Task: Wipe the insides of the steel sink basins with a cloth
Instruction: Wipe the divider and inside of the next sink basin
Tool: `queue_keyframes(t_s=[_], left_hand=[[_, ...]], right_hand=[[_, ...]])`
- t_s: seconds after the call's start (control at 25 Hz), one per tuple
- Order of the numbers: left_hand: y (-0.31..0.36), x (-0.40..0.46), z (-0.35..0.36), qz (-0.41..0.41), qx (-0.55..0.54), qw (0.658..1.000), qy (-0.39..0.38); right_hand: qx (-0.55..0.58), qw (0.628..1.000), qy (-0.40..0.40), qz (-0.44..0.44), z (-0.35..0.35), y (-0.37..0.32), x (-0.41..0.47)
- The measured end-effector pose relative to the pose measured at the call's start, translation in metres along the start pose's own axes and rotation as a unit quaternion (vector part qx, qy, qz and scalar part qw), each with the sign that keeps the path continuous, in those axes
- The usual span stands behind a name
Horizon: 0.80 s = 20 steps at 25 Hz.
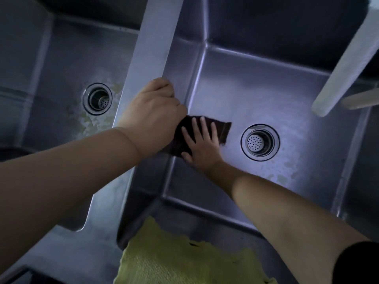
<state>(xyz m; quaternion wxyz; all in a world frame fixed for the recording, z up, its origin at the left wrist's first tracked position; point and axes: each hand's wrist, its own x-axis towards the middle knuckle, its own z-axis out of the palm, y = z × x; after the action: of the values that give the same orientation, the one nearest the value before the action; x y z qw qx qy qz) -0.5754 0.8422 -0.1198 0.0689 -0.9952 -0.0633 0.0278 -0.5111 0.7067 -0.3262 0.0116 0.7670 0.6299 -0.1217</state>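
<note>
A dark brown cloth (222, 130) lies flat on the floor of the right steel basin (287, 93), near its left wall. My right hand (202, 145) presses on it with fingers spread and straight. My left hand (152, 117) sits higher, its fingers curled over the edge of the steel divider (151, 48) between the two basins. The right basin's drain (260, 142) is just right of the cloth. The left basin (61, 78) has its own drain (98, 98) and pale stains around it.
A yellow-green cloth (176, 257) hangs over the sink's front rim. A pale faucet spout (346, 64) reaches over the right basin from the upper right. Pale residue spots mark the right basin floor below the drain.
</note>
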Motion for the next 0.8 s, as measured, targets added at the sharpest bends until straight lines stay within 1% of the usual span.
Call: queue_keyframes(t_s=[0.12,0.24,0.36,0.44,0.52,0.6,0.72,0.8], left_hand=[[0.001,0.0,-0.001,-0.006,0.003,1.0,-0.018],[0.002,0.0,-0.002,-0.006,0.016,1.0,-0.024],[0.003,0.0,-0.002,-0.007,0.027,1.0,-0.013],[0.003,-0.001,0.0,-0.007,0.045,0.999,-0.013],[0.004,-0.001,-0.001,-0.008,0.073,0.997,-0.017],[0.007,-0.002,-0.004,0.009,0.087,0.996,-0.021],[0.013,0.001,-0.013,0.058,0.067,0.995,-0.05],[0.014,0.003,-0.015,0.072,0.052,0.994,-0.068]], right_hand=[[-0.004,0.998,-0.028,-0.06,0.013,-0.038,-0.037],[-0.018,0.984,-0.058,-0.165,0.021,-0.048,-0.073],[-0.013,0.962,-0.061,-0.265,0.023,-0.022,-0.1],[-0.015,0.952,-0.053,-0.302,0.026,0.008,-0.124],[-0.024,0.953,-0.055,-0.297,0.024,0.045,-0.156],[-0.028,0.963,-0.056,-0.261,0.018,0.084,-0.189],[-0.064,0.977,-0.074,-0.191,0.01,0.133,-0.231],[-0.075,0.981,-0.09,-0.153,0.009,0.141,-0.241]])
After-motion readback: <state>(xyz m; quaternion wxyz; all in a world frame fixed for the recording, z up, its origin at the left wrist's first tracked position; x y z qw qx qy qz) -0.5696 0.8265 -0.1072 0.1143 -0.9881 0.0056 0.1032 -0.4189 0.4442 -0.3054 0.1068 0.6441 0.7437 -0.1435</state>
